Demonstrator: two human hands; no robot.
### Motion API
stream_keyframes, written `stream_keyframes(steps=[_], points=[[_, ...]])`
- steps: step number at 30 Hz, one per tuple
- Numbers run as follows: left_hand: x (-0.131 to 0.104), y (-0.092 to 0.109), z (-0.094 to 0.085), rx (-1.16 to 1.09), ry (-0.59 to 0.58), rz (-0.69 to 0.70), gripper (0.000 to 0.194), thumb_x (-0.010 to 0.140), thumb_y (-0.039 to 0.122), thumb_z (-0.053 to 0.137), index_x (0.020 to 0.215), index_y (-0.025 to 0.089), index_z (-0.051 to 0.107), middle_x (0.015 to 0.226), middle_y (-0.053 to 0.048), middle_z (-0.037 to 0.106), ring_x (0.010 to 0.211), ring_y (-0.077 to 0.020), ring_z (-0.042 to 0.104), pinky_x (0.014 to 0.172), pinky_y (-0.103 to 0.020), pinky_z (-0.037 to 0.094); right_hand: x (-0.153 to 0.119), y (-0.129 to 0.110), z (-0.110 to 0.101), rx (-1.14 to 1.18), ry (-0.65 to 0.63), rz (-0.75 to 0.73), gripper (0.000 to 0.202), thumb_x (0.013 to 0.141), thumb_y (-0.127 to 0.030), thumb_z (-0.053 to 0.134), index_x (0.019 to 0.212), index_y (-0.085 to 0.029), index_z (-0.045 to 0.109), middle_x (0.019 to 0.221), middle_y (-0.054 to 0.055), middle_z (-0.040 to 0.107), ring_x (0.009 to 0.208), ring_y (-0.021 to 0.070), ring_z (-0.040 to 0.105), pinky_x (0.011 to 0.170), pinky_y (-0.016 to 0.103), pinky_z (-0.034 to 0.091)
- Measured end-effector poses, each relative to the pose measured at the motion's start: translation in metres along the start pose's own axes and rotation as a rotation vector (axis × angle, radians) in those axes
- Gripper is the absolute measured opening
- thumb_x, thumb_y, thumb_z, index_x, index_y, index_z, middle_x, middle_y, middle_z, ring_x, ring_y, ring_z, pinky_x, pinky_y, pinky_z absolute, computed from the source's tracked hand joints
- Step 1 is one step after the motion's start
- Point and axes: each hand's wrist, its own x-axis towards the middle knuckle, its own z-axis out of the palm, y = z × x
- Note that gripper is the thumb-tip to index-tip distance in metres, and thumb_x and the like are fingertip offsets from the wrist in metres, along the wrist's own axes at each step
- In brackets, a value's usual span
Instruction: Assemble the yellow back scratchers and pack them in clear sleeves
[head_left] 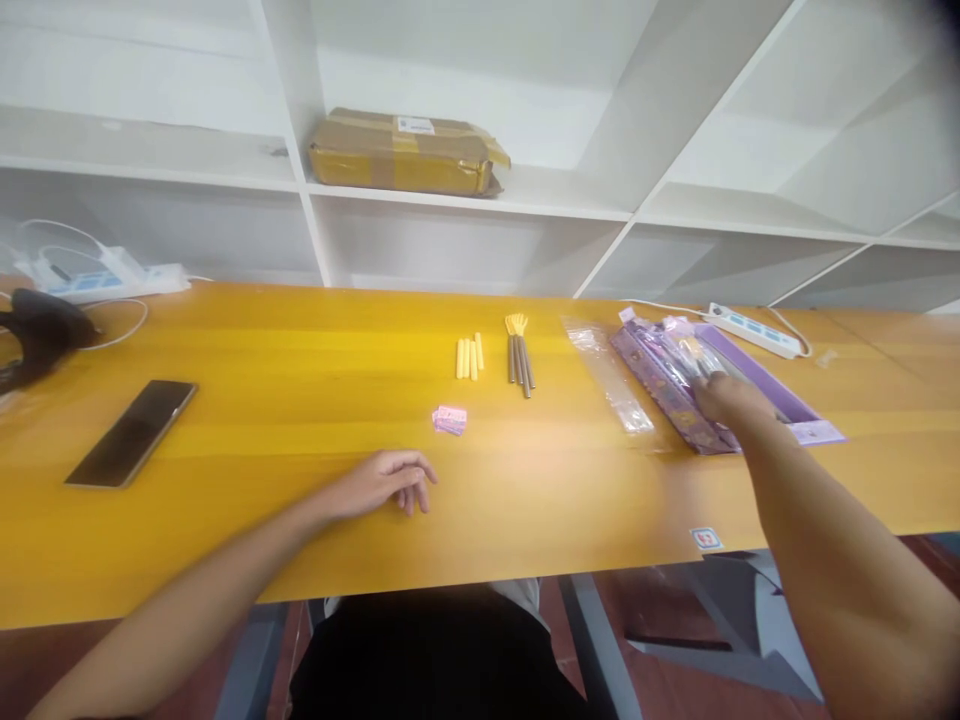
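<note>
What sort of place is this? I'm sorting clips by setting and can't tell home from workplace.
Probably an office or small packing workroom. White shelving holds a taped cardboard parcel, power strips lie on the long yellow table, and the right hand reaches into a purple stationery box.

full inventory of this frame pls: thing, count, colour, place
table: 1, yellow wood, across the frame
purple box: 1, purple, right side, under the right hand
clear wrapper: 1, transparent, left of the box
pencils: a few, dark with yellow ends, centre
pale sticks: about 4, cream, left of the pencils
small pink item: 1, pink, near centre
phone: 1, black, left
power strips: 2, white, far right and far left
cardboard parcel: 1, brown, on the white shelf
left hand: resting on the table, empty
right hand: on the box, blurred
</note>
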Motion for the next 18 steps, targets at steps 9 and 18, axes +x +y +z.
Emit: stream_keyframes(steps=[9, 18], points=[[0.002, -0.004, 0.002, 0.019, 0.010, -0.006, 0.034, 0.107, 0.047, 0.052, 0.113, 0.016, 0.065, 0.093, -0.009, 0.079, 0.073, -0.0153, 0.069, 0.070, -0.028, 0.050, 0.022, 0.003, 0.020, 0.076, 0.100, 0.033, 0.069, 0.108, -0.039, 0.026, 0.154, 0.006, 0.049, 0.152, 0.043, 0.045, 0.146, 0.0456, 0.043, 0.106, 0.055, 0.038], [-0.001, 0.001, 0.002, 0.035, 0.021, -0.035, 0.033, 0.106, 0.045, 0.052, 0.113, 0.015, 0.065, 0.093, -0.010, 0.079, 0.073, -0.0146, 0.067, 0.070, -0.028, 0.050, 0.043, 0.007, 0.030, 0.097, 0.105, -0.040, 0.060, 0.106, -0.039, 0.052, 0.145, 0.006, 0.061, 0.132, 0.041, 0.060, 0.115, 0.0360, 0.062, 0.086, 0.044, 0.041]])
